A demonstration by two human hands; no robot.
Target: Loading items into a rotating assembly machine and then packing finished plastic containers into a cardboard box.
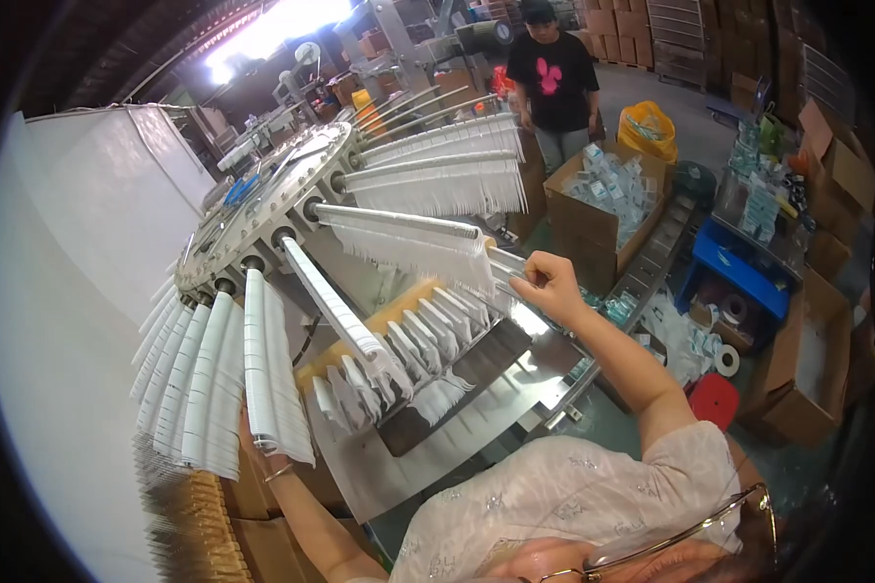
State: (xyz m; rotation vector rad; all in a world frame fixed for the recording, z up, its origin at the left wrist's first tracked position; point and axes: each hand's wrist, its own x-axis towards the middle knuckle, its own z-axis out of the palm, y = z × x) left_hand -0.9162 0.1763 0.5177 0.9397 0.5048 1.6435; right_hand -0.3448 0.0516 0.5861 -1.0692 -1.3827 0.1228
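Note:
A round metal carousel (262, 199) carries several long rods that fan out, each hung with white fringed strips. My right hand (546, 284) reaches up and pinches the free end of one rod (408, 223) loaded with white strips. My left hand (255, 442) is low on the left, mostly hidden behind a hanging bundle of white strips (272, 379); a bracelet shows on its wrist. Below the rods, a slanted tray (457, 374) holds rows of white pieces.
A person in a black shirt (552, 83) stands at the back beside an open cardboard box of small packets (603, 194). A blue crate (739, 267), a red stool (715, 398), tape rolls and more boxes lie to the right. A white panel (78, 291) fills the left.

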